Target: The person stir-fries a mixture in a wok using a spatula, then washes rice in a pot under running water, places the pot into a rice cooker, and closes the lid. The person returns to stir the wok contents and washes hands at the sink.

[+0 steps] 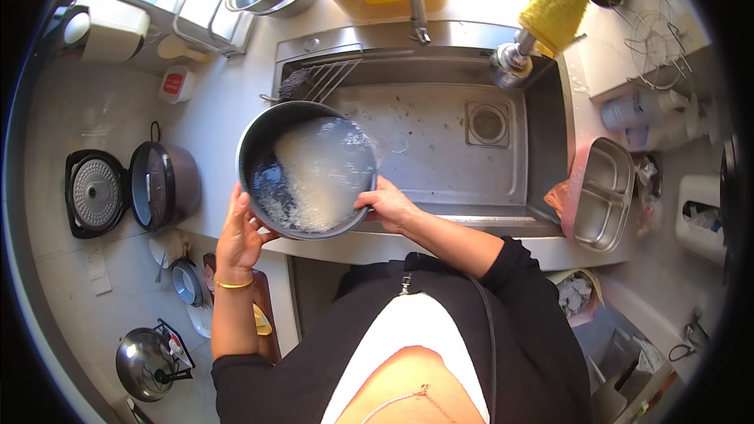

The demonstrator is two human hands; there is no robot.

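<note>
A dark round rice cooker inner pot (253, 129) is held over the sink's left front edge, its mouth facing up towards me. Inside it, white rice (315, 200) lies in cloudy water. My left hand (240, 238) supports the pot's lower left side, some fingers hidden beneath it. At the lower right, my right hand (386, 206) grips the rim with the thumb on the edge. A clear blur shows by the pot's right rim, seemingly water running over. Beyond is the stainless steel sink (424, 171), with a drain strainer (488, 125) at its right.
An open rice cooker (182, 188) stands left. A wire rack (333, 79) with a dark scourer hangs over the sink's back left. The faucet (511, 65) and a yellow cloth (554, 6) rise at the back right. A divided steel tray (604, 194) leans at the right.
</note>
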